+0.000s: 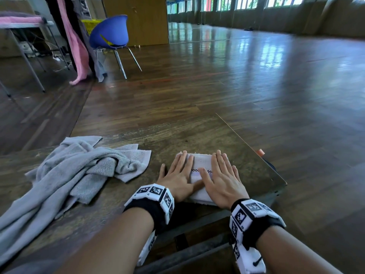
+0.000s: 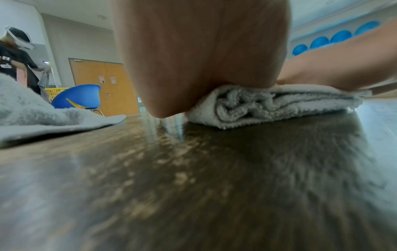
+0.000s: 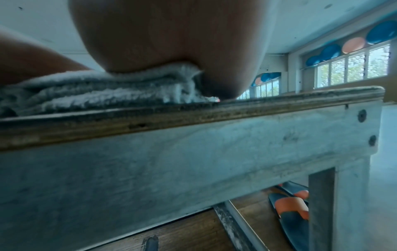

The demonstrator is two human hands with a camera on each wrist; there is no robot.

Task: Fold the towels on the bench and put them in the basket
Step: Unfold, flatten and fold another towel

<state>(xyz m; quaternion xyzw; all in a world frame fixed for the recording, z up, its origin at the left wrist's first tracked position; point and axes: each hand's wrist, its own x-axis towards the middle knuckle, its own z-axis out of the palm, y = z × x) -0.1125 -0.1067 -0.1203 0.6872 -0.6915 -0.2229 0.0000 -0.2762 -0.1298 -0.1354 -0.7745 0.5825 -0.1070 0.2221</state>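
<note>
White terry, the folded towel (image 1: 200,167) lies near the bench (image 1: 197,135) corner under the left hand (image 1: 178,176) and right hand (image 1: 223,179), fingers straight, gripping nothing, probably flattening the fold. Left lies a crumpled grey towel (image 1: 79,167), unfolded; a yellow basket (image 1: 91,24) stands far off.

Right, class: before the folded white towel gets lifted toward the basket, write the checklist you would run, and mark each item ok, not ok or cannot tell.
1. White towel folded compactly: ok, layers stacked in the left wrist view.
2. Left hand flat on it: ok.
3. Right hand flat on it: ok.
4. Towel fully on the bench: ok, though close to its near edge.
5. Grey towel folded: not ok, crumpled.
6. Yellow basket has room: cannot tell, mostly hidden behind the blue chair.
</note>
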